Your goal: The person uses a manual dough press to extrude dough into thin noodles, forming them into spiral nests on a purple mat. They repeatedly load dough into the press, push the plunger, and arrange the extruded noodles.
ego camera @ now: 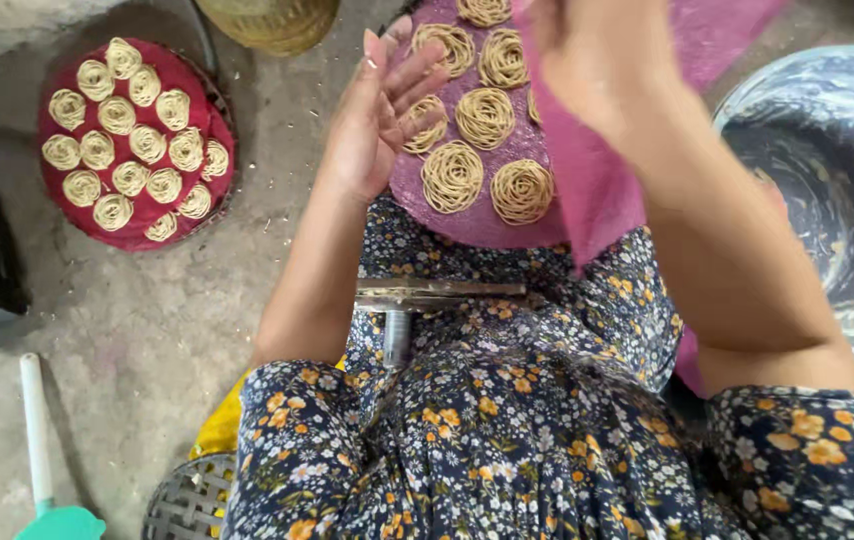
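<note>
A round tray covered in purple-pink cloth (467, 222) lies before my knees, carrying several coiled noodle spirals (452, 176). My left hand (379, 112) rests at the tray's left edge, fingers spread and touching a spiral there, holding nothing. My right hand (602, 60) is raised close to the camera and blurred; it pinches a fold of pink cloth (587, 180) lifted from the tray's right side. A metal press tool (402, 300) lies across my lap on the floral dress.
A second round tray with red cloth (192, 70) and several spirals sits on the concrete floor at left. A large metal basin (827, 190) smeared with dough stands at right. A woven basket (272, 22) is at top, a teal-handled tool (42, 450) at bottom left.
</note>
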Available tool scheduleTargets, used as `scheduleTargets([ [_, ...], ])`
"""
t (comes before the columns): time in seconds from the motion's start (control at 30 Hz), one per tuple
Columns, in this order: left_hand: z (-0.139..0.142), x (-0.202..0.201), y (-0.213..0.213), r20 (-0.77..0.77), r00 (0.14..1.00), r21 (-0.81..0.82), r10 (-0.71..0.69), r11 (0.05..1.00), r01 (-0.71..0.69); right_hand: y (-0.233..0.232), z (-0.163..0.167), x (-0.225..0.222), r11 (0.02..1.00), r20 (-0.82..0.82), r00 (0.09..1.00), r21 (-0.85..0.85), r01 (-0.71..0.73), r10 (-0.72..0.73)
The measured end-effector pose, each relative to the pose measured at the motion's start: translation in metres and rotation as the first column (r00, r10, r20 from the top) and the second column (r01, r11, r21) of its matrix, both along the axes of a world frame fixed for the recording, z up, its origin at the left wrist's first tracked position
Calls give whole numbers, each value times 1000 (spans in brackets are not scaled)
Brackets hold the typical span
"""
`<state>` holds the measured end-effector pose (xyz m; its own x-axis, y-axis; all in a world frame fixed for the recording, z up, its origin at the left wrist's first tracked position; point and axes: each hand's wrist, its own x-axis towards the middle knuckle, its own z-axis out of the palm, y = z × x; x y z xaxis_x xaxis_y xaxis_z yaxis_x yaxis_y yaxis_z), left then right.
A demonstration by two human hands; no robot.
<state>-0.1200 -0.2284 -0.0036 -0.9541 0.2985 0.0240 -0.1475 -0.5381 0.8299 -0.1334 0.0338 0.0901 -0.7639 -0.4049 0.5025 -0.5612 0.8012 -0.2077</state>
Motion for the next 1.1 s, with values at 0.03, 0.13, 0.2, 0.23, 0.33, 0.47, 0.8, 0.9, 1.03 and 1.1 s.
scheduleTargets([
  [0.03,-6,-5,-3,56,998,31,-21,999,20,-25,-7,-6,985,66,992,-137,-102,112],
  [0.13,-33,-15,-19,211,976,64,-52,997,39,-32,-16,-5,941,311,909,-280,-191,277],
  [0.2,-50,-16,-31,255,966,8,-44,999,44,0,-22,4,935,374,898,-340,-100,232],
  [0.23,-57,-13,-37,249,968,-51,-33,998,47,27,-26,11,922,395,904,-388,4,162],
  [0.33,-71,-8,-41,183,983,-245,-24,967,70,108,-65,42,904,242,960,-363,226,-143],
  [0.47,-79,-5,-26,-99,995,-552,32,830,-82,194,-143,103,812,254,834,-214,543,-491],
  [0.8,-78,-43,29,-616,784,-787,-76,15,-617,213,-199,160,40,615,758,-781,623,218],
  [0.9,-78,-46,34,-552,832,-834,-49,17,-552,198,-170,158,140,563,823,-823,551,74],
  [1.03,-78,-43,34,-543,840,-838,-15,79,-540,180,-134,155,348,547,834,-769,536,-77],
  [1.1,-74,-42,35,-581,814,-809,-9,116,-576,176,-116,152,340,550,823,-754,563,-144],
])
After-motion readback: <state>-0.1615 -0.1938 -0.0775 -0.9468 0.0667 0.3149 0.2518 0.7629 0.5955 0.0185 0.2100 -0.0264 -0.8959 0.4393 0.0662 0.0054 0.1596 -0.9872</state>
